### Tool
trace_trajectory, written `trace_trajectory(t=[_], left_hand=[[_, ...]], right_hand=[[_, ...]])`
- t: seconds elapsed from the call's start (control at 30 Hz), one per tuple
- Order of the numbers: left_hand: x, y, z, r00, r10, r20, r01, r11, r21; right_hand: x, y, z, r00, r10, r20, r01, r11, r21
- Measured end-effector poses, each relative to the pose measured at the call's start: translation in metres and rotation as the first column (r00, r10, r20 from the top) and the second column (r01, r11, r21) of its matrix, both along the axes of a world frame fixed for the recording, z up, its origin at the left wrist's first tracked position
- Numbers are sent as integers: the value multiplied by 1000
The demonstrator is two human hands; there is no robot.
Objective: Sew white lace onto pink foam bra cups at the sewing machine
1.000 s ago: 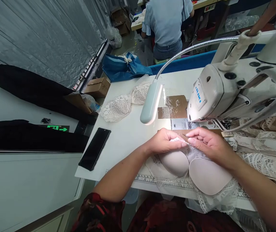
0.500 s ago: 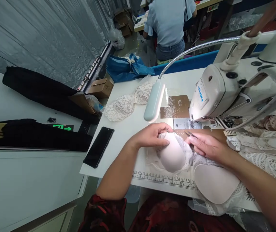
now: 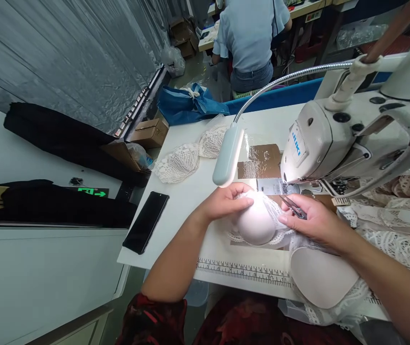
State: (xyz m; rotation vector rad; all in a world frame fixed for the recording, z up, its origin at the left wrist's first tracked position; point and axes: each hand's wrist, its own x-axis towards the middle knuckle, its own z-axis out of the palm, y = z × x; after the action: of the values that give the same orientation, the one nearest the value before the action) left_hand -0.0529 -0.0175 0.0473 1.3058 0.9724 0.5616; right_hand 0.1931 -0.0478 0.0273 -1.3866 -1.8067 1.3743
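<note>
A white lace bra [image 3: 257,223] with smooth moulded cups lies before me, one cup lifted under the lamp, the other [image 3: 322,278] sagging over the table's front edge. My left hand [image 3: 228,201] pinches the lifted cup at its upper left edge, thumb on top. Small dark thread snips [image 3: 294,207] rest in my right hand [image 3: 307,218], their tips pointing up and left. The thumb and fingers of that hand also grip the lace at the cup's right side. Both hands are just in front of the sewing machine [image 3: 313,139].
A lamp [image 3: 228,153] on a bent metal neck hangs over the white table [image 3: 187,211]. A black phone [image 3: 146,222] and another lace bra [image 3: 178,163] lie on the left. Lace pieces [image 3: 395,239] are heaped at right. Beyond the table sits a person in blue [image 3: 246,38].
My left hand moved from the bra's middle to the cup's outer edge, and the cup was raised and turned. My right hand shifted right; the snips now show clearly in it.
</note>
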Motion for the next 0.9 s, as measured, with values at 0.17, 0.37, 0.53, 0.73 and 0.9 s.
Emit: trace_trajectory(t=[0.17,0.37,0.53,0.73,0.9], left_hand=[[-11,4,1,999,9,32,-5,995,-98],[3,-1,1,998,-64,26,66,992,-104],[19,-6,-1,991,-134,-4,134,991,-23],[19,-7,-5,995,-97,13,97,995,-25],[24,-9,-8,998,-36,49,39,998,-57]], right_hand=[[5,1,-2,997,69,-14,-70,996,-62],[3,0,-5,1000,4,12,-4,1000,28],[1,-2,-13,994,-93,-54,95,995,30],[8,-6,-10,992,-3,-126,2,1000,-2],[-1,-4,-6,984,29,-175,-26,999,19]])
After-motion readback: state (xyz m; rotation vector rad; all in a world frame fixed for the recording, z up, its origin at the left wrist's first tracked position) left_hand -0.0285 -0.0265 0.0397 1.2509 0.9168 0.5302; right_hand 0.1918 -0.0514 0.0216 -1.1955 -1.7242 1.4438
